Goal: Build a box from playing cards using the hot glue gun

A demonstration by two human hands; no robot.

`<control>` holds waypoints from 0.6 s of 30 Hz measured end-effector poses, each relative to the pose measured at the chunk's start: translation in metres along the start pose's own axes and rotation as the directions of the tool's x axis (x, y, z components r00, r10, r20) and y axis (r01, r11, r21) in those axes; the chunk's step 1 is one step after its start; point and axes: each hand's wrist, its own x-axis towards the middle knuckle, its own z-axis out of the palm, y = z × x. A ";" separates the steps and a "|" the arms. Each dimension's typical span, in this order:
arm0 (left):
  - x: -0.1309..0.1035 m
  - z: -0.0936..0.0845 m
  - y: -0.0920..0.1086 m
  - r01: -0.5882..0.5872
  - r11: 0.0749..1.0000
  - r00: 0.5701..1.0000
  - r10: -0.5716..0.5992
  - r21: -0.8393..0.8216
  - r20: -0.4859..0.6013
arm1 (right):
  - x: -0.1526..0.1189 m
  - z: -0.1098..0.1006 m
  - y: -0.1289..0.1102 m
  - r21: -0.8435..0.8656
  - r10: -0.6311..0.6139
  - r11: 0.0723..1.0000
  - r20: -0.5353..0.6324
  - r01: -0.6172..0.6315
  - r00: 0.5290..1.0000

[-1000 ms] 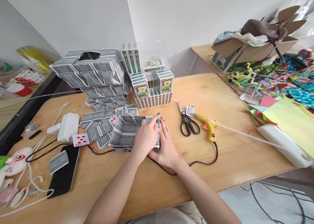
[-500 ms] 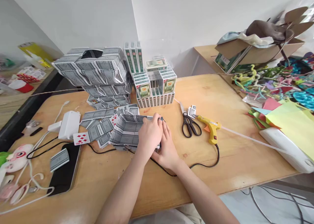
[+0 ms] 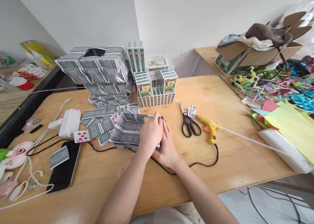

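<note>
Pressing the right end of an open-topped playing-card box point(image 3: 132, 124), by the look of it.
Box on wooden table point(image 3: 98, 171) between loose playing cards point(image 3: 98, 129) and scissors point(image 3: 184, 114); mouth up, long axis roughly left–right. Left hand point(image 3: 152, 130) bent tightly over the end wall; right hand point(image 3: 168, 147) cupped, fingers nearly straight, against its outside; cannot tell whether it grips. Next move probably calls for even pressure, wall square.

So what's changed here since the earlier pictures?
The left hand has shifted slightly right, nearer the right hand. Nothing was visibly taken up or let go. Both hands stay at the right end of the open card box; scissors and glue gun lie unmoved.
</note>
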 end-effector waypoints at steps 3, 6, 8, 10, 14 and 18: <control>0.000 -0.003 -0.005 -0.015 0.995 0.998 0.021 -0.096 0.066 | -0.001 0.001 0.002 0.003 0.009 1.000 0.000 -0.009 1.000; -0.002 -0.007 -0.011 -0.039 0.983 0.988 0.065 -0.182 0.137 | -0.001 0.000 0.003 0.008 0.010 1.000 0.005 -0.010 1.000; -0.003 -0.010 -0.016 -0.063 0.972 0.976 0.107 -0.225 0.188 | 0.000 -0.001 0.003 0.008 0.007 1.000 0.014 -0.007 1.000; -0.005 -0.013 -0.022 -0.083 0.963 0.959 0.147 -0.255 0.242 | 0.000 -0.002 0.002 0.003 0.001 1.000 0.026 -0.001 1.000; -0.005 -0.019 -0.031 -0.089 0.952 0.915 0.194 -0.292 0.353 | 0.000 -0.003 0.002 0.001 -0.006 1.000 0.042 0.006 0.999; -0.003 -0.027 -0.034 -0.086 0.950 0.862 0.222 -0.300 0.455 | 0.000 -0.002 0.003 0.008 -0.017 1.000 0.048 0.017 0.999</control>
